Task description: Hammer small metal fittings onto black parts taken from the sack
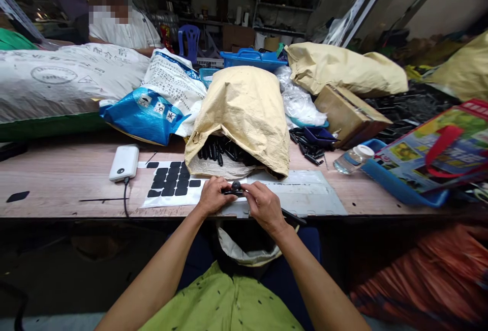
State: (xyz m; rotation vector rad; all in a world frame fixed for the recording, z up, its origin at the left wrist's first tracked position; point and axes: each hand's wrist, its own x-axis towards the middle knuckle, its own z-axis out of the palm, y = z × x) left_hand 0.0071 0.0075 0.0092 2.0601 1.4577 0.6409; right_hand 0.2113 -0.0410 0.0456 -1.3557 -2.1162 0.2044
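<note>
Small black piece with a rounded, knob-like top, right here at my fingertips, over the near edge of the pale wood-grained bench! My hands are together on it: left hand pinching one side between thumb and fingers, right hand pinching the other. It's tiny, so I can't tell how its parts meet. Left grip as the anchor, I'd say, right fingertips for the fine work, light pressure, wrists low against wobble. And below the bench edge gapes a pale-rimmed open sack; a fumble could well drop there, so better to work over the flat greyish board. Just beyond my left hand, a white sheet with rows of black rounded-square patches: best kept clear of my knuckles. Straight ahead, a crumpled tan paper sack opens toward me, slim glossy black pieces in its mouth, within easy reach! Farther back, a bright blue plastic tray, well out of my elbows' way.
</note>
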